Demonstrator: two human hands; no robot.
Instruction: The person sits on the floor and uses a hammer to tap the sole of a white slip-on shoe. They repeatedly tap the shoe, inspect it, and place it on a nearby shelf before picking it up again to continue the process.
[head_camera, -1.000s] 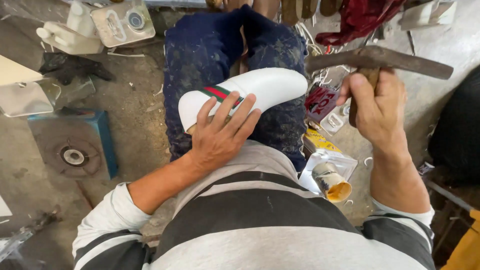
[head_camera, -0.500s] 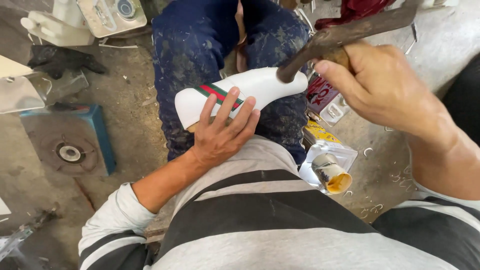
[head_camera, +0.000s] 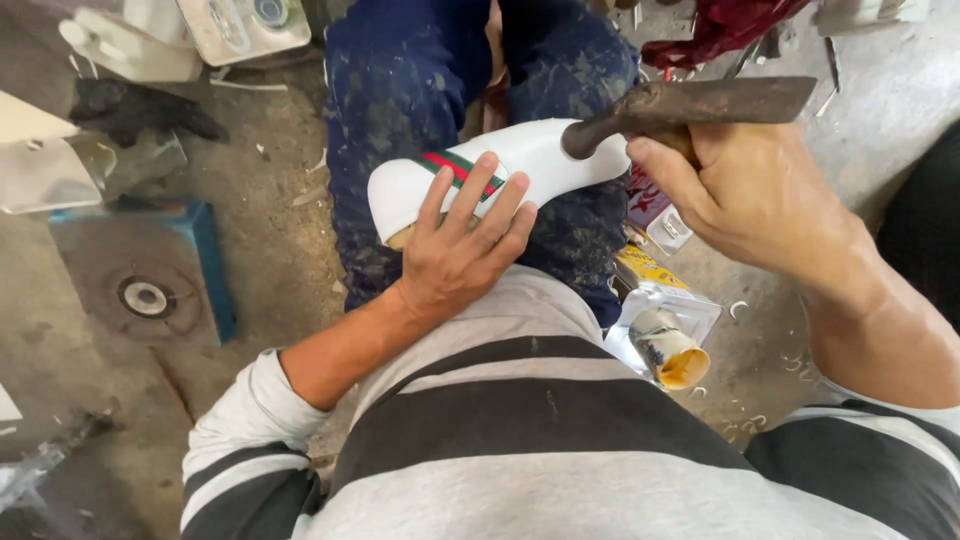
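A white shoe (head_camera: 520, 155) with a green and red stripe lies across my lap on dark blue trousers (head_camera: 400, 100). My left hand (head_camera: 455, 250) rests flat on its heel end, fingers spread over the stripe. My right hand (head_camera: 755, 195) grips the handle of a rusty hammer (head_camera: 690, 105), whose rounded head touches the shoe's toe end.
A small open tin of yellow glue (head_camera: 670, 350) sits in a clear bag by my right knee. A blue block with a metal ring (head_camera: 145, 290) lies on the concrete floor at left. White plastic parts (head_camera: 140, 40) and a black rag (head_camera: 145, 115) lie at upper left; red cloth (head_camera: 715, 30) at top right.
My right hand has swung the hammer from the raised position at right down onto the shoe's toe. The left hand has stayed on the shoe.
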